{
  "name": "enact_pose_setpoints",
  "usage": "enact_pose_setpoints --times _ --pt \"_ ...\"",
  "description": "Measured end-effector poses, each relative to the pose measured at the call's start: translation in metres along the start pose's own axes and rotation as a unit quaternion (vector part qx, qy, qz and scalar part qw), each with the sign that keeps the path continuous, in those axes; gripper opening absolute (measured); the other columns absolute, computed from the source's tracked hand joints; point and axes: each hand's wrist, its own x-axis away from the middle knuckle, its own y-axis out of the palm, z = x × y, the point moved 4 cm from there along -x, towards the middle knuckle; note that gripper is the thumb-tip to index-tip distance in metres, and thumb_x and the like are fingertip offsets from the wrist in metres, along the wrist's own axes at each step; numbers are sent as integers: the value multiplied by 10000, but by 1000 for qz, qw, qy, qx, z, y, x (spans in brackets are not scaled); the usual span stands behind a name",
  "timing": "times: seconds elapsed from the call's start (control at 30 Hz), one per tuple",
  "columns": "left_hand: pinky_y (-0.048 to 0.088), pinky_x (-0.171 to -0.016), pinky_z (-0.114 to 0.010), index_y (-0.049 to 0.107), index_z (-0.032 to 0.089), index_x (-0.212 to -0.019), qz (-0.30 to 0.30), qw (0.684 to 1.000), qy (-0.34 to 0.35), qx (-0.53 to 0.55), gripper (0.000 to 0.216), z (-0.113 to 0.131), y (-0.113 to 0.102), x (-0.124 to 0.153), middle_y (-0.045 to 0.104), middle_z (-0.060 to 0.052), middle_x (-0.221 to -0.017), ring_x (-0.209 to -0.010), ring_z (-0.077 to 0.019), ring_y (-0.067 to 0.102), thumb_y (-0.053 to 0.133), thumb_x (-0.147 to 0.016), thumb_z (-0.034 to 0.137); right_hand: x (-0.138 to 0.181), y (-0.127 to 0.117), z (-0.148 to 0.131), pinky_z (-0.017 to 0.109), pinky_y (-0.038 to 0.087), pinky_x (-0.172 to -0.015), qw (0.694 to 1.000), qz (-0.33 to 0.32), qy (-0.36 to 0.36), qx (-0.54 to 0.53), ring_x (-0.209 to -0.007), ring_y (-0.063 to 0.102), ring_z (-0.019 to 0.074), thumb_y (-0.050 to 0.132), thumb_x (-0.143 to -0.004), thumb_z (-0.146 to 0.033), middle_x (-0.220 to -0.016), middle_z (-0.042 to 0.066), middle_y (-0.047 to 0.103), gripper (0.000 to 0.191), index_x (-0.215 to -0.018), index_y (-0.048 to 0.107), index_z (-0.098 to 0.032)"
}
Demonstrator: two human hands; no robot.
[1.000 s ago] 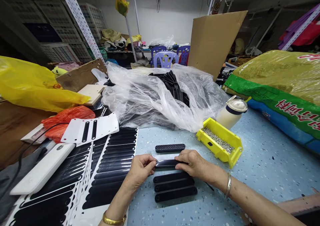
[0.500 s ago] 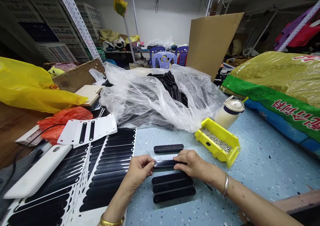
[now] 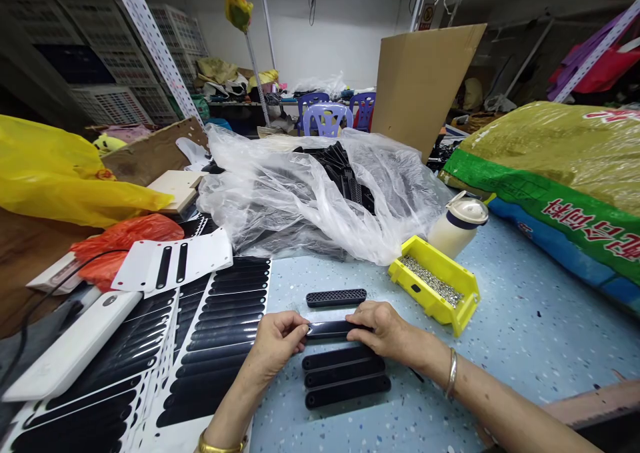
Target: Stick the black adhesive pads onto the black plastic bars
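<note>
Between my two hands lies a glossy black plastic strip (image 3: 327,330) with rounded ends, low over the blue speckled table. My left hand (image 3: 281,338) pinches its left end between thumb and forefinger. At the right end, my right hand (image 3: 380,329) grips it with thumb and fingers, hiding that end. Just beyond it rests a black strip with a lattice face (image 3: 336,297). Nearer to me, several matching black strips (image 3: 346,375) lie side by side, one partly under my right hand. Sheets of black strip-shaped stickers (image 3: 220,333) are spread to the left of my left hand.
A yellow bin (image 3: 463,316) of small metal pieces stands right of my hands, beside a cream flask (image 3: 453,229). Behind is a clear plastic bag (image 3: 280,193) of black parts. A white elongated case (image 3: 75,346) lies left; a big printed sack (image 3: 545,166) is at right.
Both hands keep their hold on the strip and have barely moved. The whole view has shifted very slightly.
</note>
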Motion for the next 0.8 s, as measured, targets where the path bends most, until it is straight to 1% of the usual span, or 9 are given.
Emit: enact_pose_setpoints --times 0.43,0.53,0.67,0.8 --pt "421 -422 -198 708 133 -606 -1 1000 9 -9 218 -1 0 0 597 8 -429 -388 -103 540 724 -567 347 2 0 2 295 508 -704 1000 13 17 -16 -754 648 203 720 -830 -231 -826 98 725 225 -1027 741 -125" --pt "418 -419 -197 708 135 -601 1 1000 10 -7 210 -1 0 -1 594 10 -426 -383 -99 533 721 -565 342 3 1 2 292 508 -709 999 6 32 -26 -764 649 198 721 -825 -217 -845 92 724 224 -1034 740 -139" --pt "413 -414 -200 704 142 -587 7 1000 11 -3 197 0 1 0 589 13 -423 -380 -101 531 719 -560 337 6 1 3 304 511 -757 998 5 56 -40 -819 651 203 702 -840 -212 -901 95 723 244 -1073 730 -145" --pt "411 -413 -199 700 142 -581 10 1000 9 -2 202 0 1 1 587 11 -423 -384 -103 534 719 -557 342 7 1 4 301 511 -761 996 4 75 -53 -821 645 200 699 -838 -216 -900 86 717 230 -1058 734 -157"
